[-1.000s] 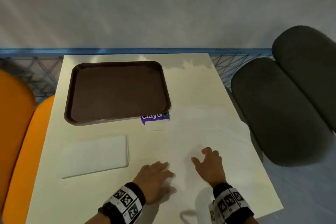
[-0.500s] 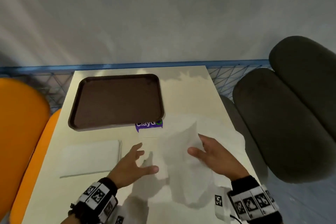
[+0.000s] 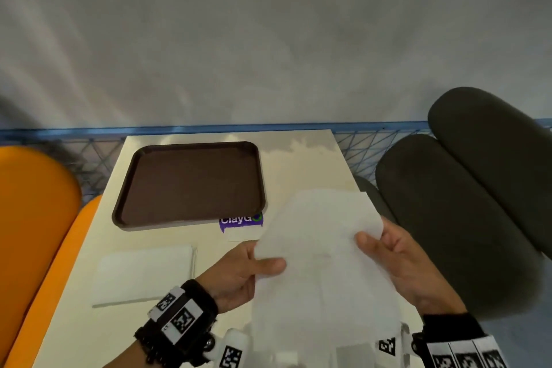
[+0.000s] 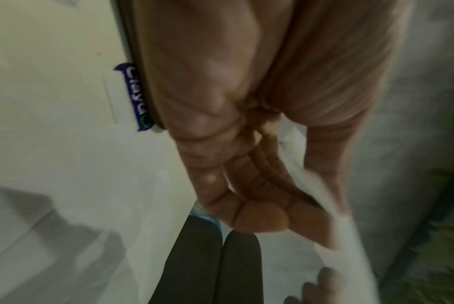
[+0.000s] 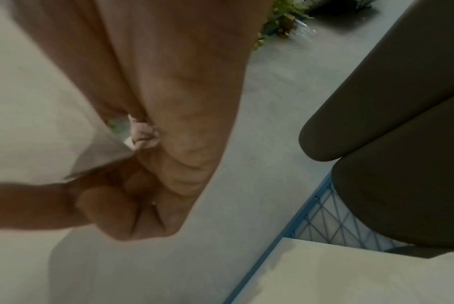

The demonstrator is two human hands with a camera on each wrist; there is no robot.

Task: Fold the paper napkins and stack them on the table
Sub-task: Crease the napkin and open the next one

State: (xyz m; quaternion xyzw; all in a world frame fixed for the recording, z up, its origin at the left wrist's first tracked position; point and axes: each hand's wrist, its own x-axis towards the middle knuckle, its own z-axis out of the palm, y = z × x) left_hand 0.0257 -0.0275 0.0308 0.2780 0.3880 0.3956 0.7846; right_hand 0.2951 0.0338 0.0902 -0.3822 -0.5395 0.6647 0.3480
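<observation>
A person's two hands hold one white paper napkin (image 3: 319,251) up above the near right part of a cream table (image 3: 298,164); the left hand (image 3: 239,273) pinches its left edge, thumb on top and fingers underneath, and the right hand (image 3: 400,263) pinches its right edge the same way, thumb pressed on the upper face; the sheet is open and slopes away from the person, its far end reaching toward the table's right edge and its near end hanging down between the wrists; a flat stack of folded napkins (image 3: 143,275) lies on the table to the left of the left hand, apart from it; beyond the stack sits a dark brown tray (image 3: 191,185), and a purple sticker (image 3: 240,222) shows at the tray's near right corner, partly tucked beneath it, just beside the raised napkin; orange seats (image 3: 35,206) stand left of the table, dark grey cushions (image 3: 466,206) right of it; both wrists wear black bands with printed black-and-white markers.
</observation>
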